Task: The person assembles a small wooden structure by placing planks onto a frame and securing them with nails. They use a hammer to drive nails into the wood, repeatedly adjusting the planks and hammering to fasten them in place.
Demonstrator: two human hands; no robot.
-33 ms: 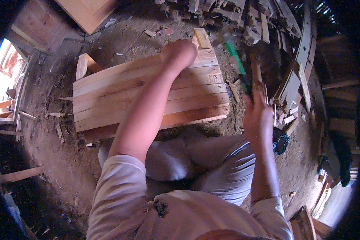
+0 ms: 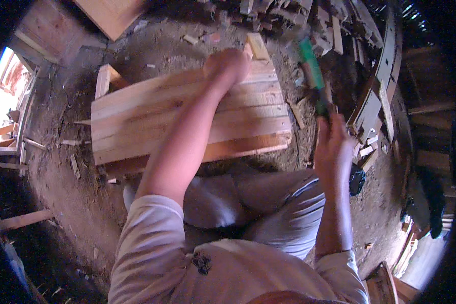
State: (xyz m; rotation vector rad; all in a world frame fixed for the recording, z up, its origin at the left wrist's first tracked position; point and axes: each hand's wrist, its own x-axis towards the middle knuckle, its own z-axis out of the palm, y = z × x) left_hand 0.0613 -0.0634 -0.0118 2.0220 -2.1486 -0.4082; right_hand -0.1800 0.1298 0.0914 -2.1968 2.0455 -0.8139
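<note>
A low crate-like piece of pale planks lies on the ground before my knees, with nail heads along its right end. At its far edge my left hand is closed, close beside a short wooden block that juts out at the far right corner. Whatever those fingers hold, if anything, is hidden. My right hand grips the black end of a hammer with a green and black handle. The hammer is raised to the right of the planks, apart from them, and its head is blurred by motion.
Scrap wood is heaped at the far right, and a long curved board runs along that side. A wooden panel stands at the far left. Small offcuts litter the dirt floor. A dark bundle lies beside my right forearm.
My right hand has shifted a little to the right and nearer to me, carrying the hammer right, away from the planks. The left hand stays almost where it was.
</note>
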